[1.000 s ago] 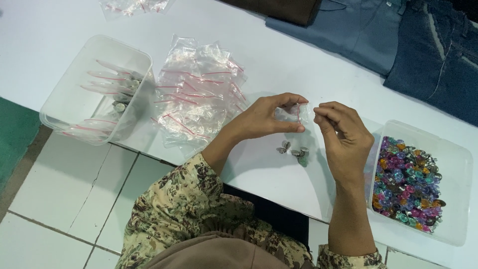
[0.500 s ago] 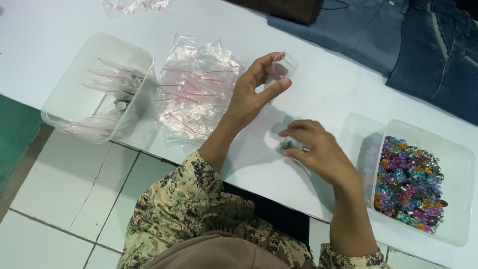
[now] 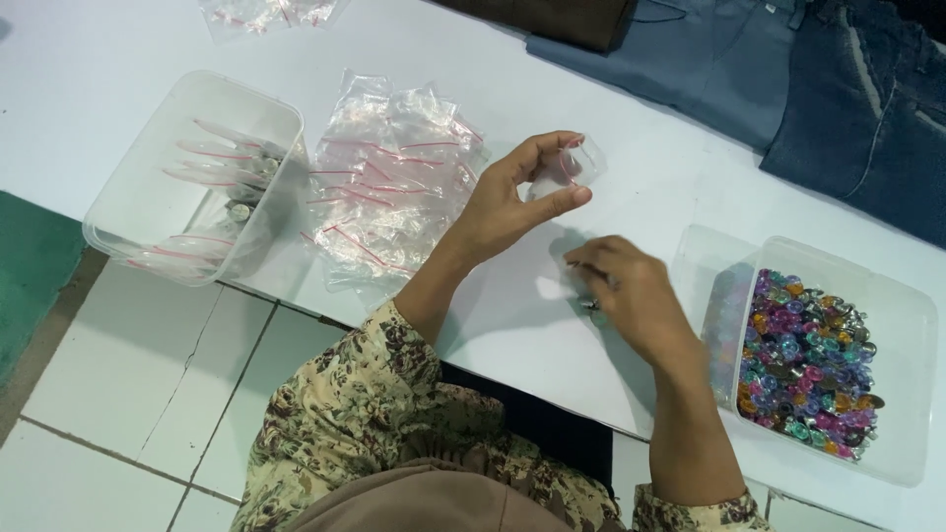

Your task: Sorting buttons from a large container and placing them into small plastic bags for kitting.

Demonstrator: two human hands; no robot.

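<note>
Left hand [image 3: 512, 202] pinching small clear bag [image 3: 570, 166] aloft, mouth accessible; right hand [image 3: 621, 296] closing on small pieces [image 3: 589, 305] near bench [image 3: 118, 39] front edge, I'm noting.

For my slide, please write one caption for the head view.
Left hand lifts a small clear bag; right hand picks small pieces off the white table.

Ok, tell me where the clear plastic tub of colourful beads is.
In the head view, the clear plastic tub of colourful beads sits on the white table at the right, just beyond the right hand.
</note>
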